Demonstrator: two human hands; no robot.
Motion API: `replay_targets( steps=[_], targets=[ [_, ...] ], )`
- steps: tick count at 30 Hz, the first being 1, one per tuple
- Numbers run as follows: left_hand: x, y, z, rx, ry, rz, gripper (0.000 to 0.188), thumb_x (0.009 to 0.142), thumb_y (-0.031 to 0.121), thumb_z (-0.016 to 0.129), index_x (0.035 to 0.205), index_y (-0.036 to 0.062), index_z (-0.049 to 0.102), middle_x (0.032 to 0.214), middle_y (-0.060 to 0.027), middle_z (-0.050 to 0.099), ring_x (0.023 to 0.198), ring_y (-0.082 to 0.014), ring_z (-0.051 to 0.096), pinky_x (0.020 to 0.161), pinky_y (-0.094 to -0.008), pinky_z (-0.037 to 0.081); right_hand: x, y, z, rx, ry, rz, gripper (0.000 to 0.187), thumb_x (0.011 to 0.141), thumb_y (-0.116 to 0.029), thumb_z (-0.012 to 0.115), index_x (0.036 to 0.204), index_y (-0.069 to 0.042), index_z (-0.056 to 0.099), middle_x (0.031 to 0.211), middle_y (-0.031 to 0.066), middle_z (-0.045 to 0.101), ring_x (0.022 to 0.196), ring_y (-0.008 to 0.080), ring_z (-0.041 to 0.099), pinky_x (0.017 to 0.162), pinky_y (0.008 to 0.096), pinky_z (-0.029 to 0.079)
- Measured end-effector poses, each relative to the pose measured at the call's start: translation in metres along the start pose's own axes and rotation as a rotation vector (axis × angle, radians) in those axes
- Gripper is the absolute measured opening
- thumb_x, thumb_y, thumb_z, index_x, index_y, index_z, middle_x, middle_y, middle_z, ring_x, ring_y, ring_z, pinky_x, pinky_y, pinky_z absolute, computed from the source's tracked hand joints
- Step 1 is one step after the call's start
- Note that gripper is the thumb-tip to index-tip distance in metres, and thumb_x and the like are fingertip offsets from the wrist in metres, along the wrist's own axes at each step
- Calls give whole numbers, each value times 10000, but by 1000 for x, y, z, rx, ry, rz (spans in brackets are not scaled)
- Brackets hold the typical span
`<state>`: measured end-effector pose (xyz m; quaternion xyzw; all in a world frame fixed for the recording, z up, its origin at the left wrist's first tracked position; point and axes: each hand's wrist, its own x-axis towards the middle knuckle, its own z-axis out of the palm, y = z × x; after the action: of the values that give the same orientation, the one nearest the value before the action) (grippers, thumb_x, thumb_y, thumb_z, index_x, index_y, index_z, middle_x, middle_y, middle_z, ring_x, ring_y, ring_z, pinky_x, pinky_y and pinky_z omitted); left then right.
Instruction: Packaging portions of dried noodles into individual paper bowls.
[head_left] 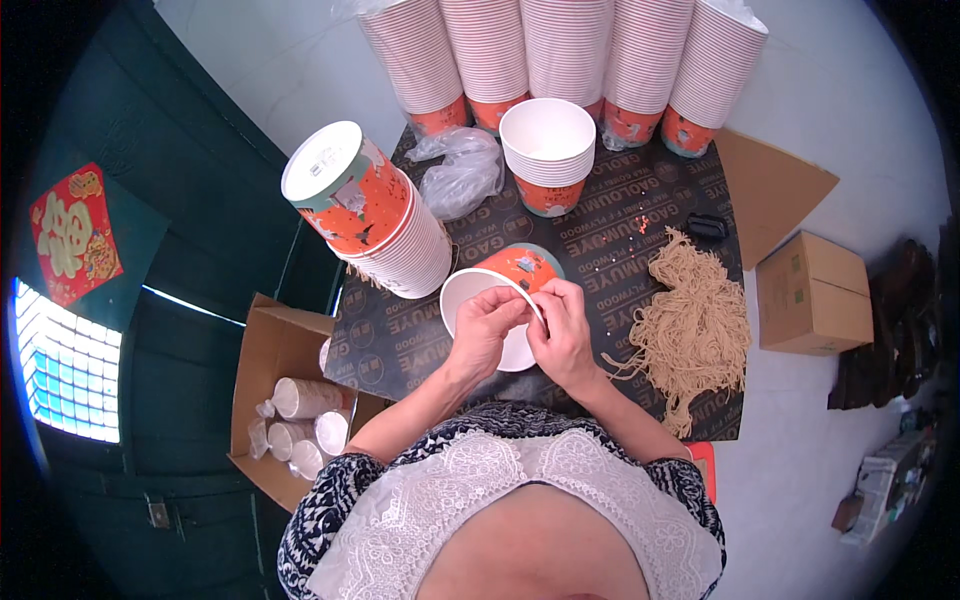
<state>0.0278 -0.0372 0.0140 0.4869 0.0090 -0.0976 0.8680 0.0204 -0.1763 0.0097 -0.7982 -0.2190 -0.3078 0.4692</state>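
Paper cup: the orange-and-white cup [518, 263] lies tipped on its side at the centre of the frame, on the dark table [400, 345], its mouth towards the lower left.
Left hand [484, 326]: thumb and fingers together, clamped on the cup's rim from the mouth side.
Right hand [562, 335]: fingers clamped on the rim just beside the left; whether a strand sits between the fingertips is too small to tell.
String: a loose tan heap [697, 325], right of centre.
Other cups: a leaning stack [400, 235], upper left; a short upright stack [548, 170], upper centre.
Plastic bag: crumpled [462, 178], between those stacks.
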Motion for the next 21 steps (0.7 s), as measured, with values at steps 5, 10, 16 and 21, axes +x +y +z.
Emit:
replay_targets(
  steps=[5, 10, 16, 21],
  targets=[
    [3, -6, -7, 77, -13, -7, 177, 883, 70, 629, 1008, -55, 621, 923, -93, 668, 810, -144, 637, 777, -272, 524, -4, 4, 2, 90, -17, 93, 297, 703, 117, 600, 984, 25, 566, 1009, 149, 503, 785, 239, 569, 616, 309, 487],
    [2, -8, -9, 114, -11, -11, 148, 880, 65, 632, 976, -47, 623, 906, -85, 667, 801, -142, 636, 765, -266, 523, -6, 3, 3, 143, -2, 110, 278, 713, 119, 599, 972, 23, 569, 1007, 133, 509, 714, 185, 564, 565, 280, 473],
    [-2, -8, -9, 235, 60, -3, 109, 888, 59, 615, 946, -32, 620, 866, -74, 655, 764, -130, 619, 714, -250, 505, -12, 3, 8, 196, -25, 145, 257, 721, 103, 611, 954, 12, 553, 1007, 136, 519, 738, 220, 575, 590, 311, 483],
    [-5, -12, -16, 372, 89, 63, 68, 893, 39, 592, 920, -21, 609, 835, -41, 628, 760, -104, 593, 716, -239, 493, -14, 1, 15, 252, -32, 203, 232, 734, 82, 618, 934, -6, 539, 991, 133, 532, 718, 243, 588, 583, 327, 490]
  ],
)
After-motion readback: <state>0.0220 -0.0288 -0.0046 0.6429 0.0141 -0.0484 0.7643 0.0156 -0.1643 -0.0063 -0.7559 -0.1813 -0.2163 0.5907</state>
